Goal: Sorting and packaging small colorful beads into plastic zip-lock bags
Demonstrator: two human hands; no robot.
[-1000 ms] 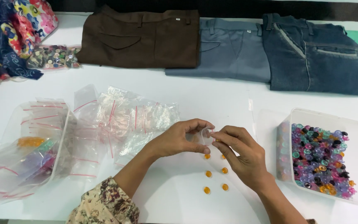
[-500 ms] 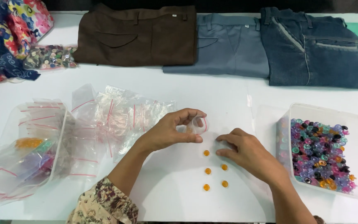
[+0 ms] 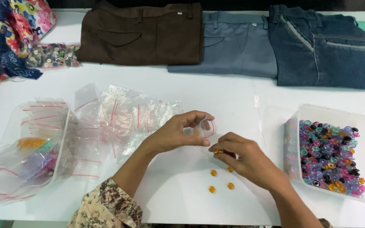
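From the head view I see my left hand [image 3: 178, 135] pinching a small clear zip bag [image 3: 205, 128] by its mouth, held up off the table [image 3: 233, 97] so the opening faces my right hand [image 3: 243, 158]. The right hand is closed narrowly on one orange bead [image 3: 218, 151] at the fingertips, just beside the bag. Four more orange beads [image 3: 220, 179] lie loose on the table under it, within easy reach. A tub of mixed beads [image 3: 330, 156] sits to the right, empty zip bags [image 3: 123, 118] to the left.
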